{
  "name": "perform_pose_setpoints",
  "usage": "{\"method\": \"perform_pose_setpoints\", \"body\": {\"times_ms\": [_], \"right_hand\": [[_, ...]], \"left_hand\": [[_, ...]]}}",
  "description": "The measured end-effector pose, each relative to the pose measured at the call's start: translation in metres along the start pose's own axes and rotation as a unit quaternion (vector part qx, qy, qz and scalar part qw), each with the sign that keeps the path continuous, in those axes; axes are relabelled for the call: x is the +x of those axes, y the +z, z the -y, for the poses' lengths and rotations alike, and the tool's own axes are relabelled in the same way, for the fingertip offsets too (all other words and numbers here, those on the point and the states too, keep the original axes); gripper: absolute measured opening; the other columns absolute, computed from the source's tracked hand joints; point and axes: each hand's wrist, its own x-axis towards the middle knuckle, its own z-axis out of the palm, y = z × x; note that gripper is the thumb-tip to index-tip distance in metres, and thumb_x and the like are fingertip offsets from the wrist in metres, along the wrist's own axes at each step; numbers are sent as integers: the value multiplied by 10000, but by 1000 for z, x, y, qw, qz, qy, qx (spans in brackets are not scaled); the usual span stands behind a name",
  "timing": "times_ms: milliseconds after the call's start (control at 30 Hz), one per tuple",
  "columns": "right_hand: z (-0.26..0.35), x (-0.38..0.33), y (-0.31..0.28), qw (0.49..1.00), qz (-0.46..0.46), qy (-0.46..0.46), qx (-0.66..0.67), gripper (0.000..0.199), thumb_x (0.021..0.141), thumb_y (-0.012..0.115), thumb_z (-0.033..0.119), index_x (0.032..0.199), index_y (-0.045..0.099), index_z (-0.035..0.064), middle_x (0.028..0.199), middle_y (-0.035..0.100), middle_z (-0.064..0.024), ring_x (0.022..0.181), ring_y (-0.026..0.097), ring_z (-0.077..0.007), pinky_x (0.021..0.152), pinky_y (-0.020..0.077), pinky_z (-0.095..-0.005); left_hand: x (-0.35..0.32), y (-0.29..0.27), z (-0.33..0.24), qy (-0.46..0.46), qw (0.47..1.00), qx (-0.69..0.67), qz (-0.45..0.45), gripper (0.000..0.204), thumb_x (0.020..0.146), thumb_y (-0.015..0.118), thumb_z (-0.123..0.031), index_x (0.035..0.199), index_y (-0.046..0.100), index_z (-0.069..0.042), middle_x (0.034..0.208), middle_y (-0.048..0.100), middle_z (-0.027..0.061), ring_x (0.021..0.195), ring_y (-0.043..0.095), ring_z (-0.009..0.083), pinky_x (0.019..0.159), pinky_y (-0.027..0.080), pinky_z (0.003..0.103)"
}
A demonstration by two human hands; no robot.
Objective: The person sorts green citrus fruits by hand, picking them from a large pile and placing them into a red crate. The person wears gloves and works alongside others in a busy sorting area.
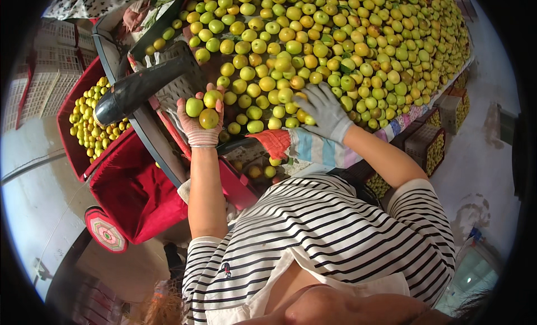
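My left hand (202, 126), in a pinkish glove, is turned up with its fingers curled around round yellow-green fruits (209, 118). At least three of them show in it. Beside a black, dark-rimmed chute (145, 87), this hand is at the left edge of the fruit heap. My right hand (326, 112), in a grey glove, lies over the near edge of the heap (386, 56) with its fingers stretched out and apart. Its fingertips touch the fruits (302, 116). The undersides of its fingers are hidden.
At the left, a red bin (81, 140) holds more fruits, with a red cloth-lined container (134, 185) below it. A grey metal frame (134, 123) runs past the chute. Striped cloth (316, 149) lines the near edge. Fruit-filled crates (425, 143) stand at the right, and stacked white crates (50, 67) at far left.
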Motion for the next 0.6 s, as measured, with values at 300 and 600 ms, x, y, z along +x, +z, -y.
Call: {"method": "perform_pose_setpoints", "body": {"times_ms": [300, 600], "right_hand": [[44, 151, 7, 986, -31, 70, 146, 911, 767, 692, 415, 1493, 201, 167, 1246, 526, -143, 1153, 504, -287, 1039, 349, -423], [-15, 221, -59, 956, 15, 52, 288, 364, 899, 529, 305, 1233, 561, 165, 1173, 585, -81, 1015, 603, -259, 889, 483, -420]], "left_hand": [[-6, 7, 5, 26, 997, 17, 74, 417, 800, 657, -404, 912, 587, -9, 1275, 527, 142, 1315, 352, 368, 771, 593, 447], [-11, 9, 7, 42, 998, 21, 45, 376, 796, 672, -381, 920, 589, -35, 1249, 553, 113, 1296, 388, 340, 780, 581, 436]]}}
